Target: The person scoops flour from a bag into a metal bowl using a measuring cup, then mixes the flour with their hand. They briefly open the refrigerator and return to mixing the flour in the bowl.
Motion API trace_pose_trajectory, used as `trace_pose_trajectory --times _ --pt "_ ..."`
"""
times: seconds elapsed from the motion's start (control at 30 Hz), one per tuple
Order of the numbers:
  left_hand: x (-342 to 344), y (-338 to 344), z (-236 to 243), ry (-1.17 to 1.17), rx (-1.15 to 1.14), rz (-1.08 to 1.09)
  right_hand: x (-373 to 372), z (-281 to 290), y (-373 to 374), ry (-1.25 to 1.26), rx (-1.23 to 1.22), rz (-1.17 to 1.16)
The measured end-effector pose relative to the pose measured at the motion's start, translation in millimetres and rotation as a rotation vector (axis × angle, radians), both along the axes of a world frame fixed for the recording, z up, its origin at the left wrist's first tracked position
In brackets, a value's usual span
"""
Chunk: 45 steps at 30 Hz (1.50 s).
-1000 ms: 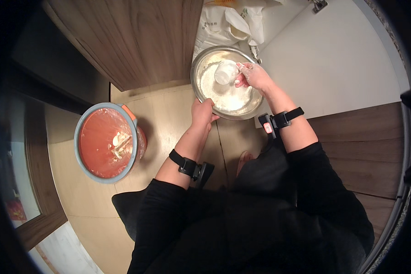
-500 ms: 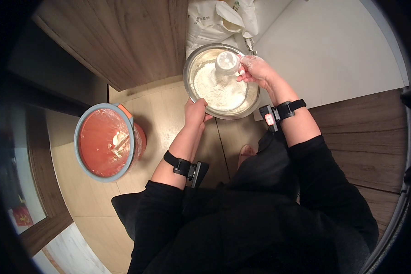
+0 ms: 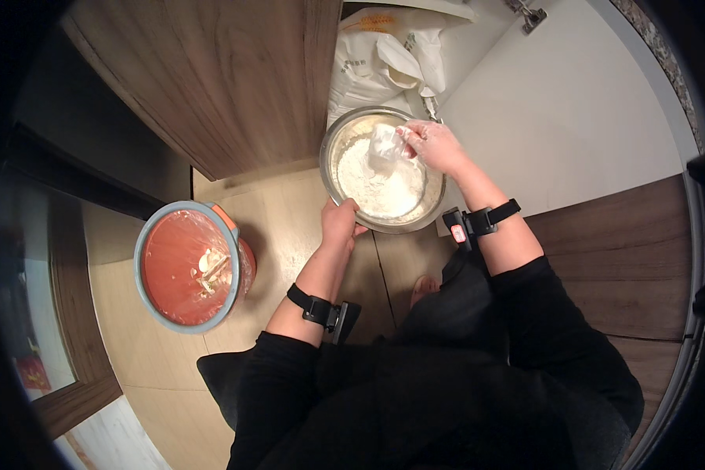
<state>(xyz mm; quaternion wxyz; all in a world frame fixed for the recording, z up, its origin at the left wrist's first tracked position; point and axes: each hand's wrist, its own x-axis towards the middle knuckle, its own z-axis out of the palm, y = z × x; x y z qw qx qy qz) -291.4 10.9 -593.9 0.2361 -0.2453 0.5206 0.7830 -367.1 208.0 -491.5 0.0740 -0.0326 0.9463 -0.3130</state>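
Observation:
A round steel bowl [image 3: 326, 174] holds white flour-like powder [image 3: 362, 182]. My left hand [image 3: 339, 224] grips the bowl's near left rim, fingers curled underneath it and thumb on top. Over the right part of the bowl, my right hand [image 3: 437, 147] is closed on a clear plastic cup [image 3: 382, 144], which is tilted above the powder. Powder dusts the back of this hand and clings to the cup. How much the cup contains cannot be made out.
Behind the bowl, a white bag [image 3: 360, 72] with its top folded open sits in a cupboard. The white cupboard door [image 3: 556, 129] stands open at right. On the tiled floor at left is a grey-rimmed orange bucket [image 3: 139, 270] with food scraps inside. A brown wooden panel [image 3: 211, 86] borders the bowl's left.
The cup has tipped over from its base-up pose and sits a little lower against the powder. My right hand has turned with it. The whole view has shifted slightly.

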Motion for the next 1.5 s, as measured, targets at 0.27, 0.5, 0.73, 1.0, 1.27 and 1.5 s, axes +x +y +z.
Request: trace_pose_trajectory --times 0.27,0.5,0.73,1.0,1.27,1.5 --pt "-3 -1 -1 -0.013 0.004 -0.016 -74 -5 3 0.344 0.233 0.051" --pt "-2 -2 -6 -0.011 0.022 0.004 -133 -5 22 0.455 0.294 0.069" --pt "-3 -2 -14 -0.013 0.061 0.021 -150 14 38 0.449 0.905 0.101" --pt "-2 -4 -9 0.010 0.088 0.060 -179 -19 15 0.280 1.125 0.268" --pt "0 -7 -10 -0.012 0.082 0.053 -171 -32 31 0.344 0.916 0.138" --pt "-3 -6 -17 -0.118 0.022 0.032 -172 -14 34 0.630 0.583 -0.057"
